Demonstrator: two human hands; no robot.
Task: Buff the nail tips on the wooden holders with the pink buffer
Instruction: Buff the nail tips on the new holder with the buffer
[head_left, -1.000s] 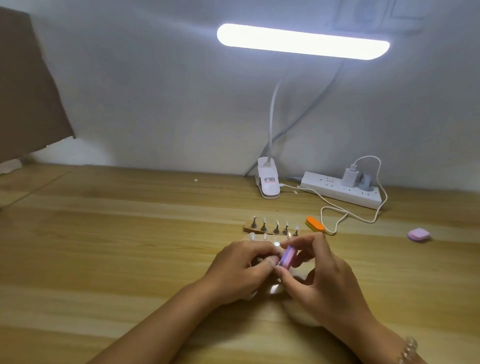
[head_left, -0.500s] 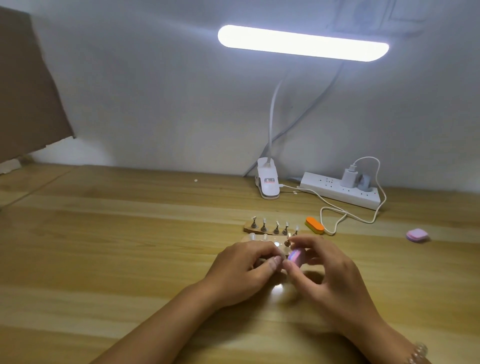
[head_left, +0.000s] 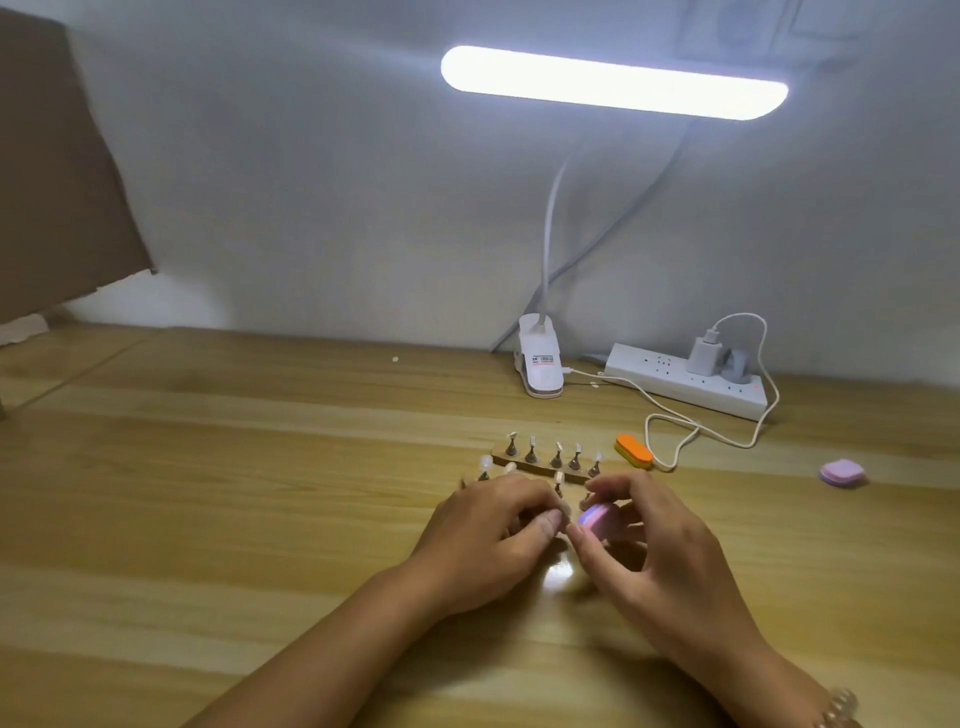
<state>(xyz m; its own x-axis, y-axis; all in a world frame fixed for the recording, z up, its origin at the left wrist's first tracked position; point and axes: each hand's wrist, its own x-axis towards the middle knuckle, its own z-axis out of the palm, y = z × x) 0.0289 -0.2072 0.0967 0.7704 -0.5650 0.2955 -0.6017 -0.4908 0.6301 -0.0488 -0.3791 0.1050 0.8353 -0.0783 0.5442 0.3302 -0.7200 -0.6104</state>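
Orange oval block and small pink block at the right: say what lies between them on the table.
Head view: a loop of white charger cable lies beside the orange oval block; from there bare wooden tabletop runs to the small pink block.

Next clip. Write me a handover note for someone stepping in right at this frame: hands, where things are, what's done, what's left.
Left hand: curled over the near row of tips, seemingly pinching one nail tip to steady it.
Right hand: pinches the pink buffer, held at that tip.
Far holder: just behind the hands, five tips standing on it, no hand on it.
Done: cannot tell which tips are buffed.
Left: finish this tip, then work through the others on both rows.
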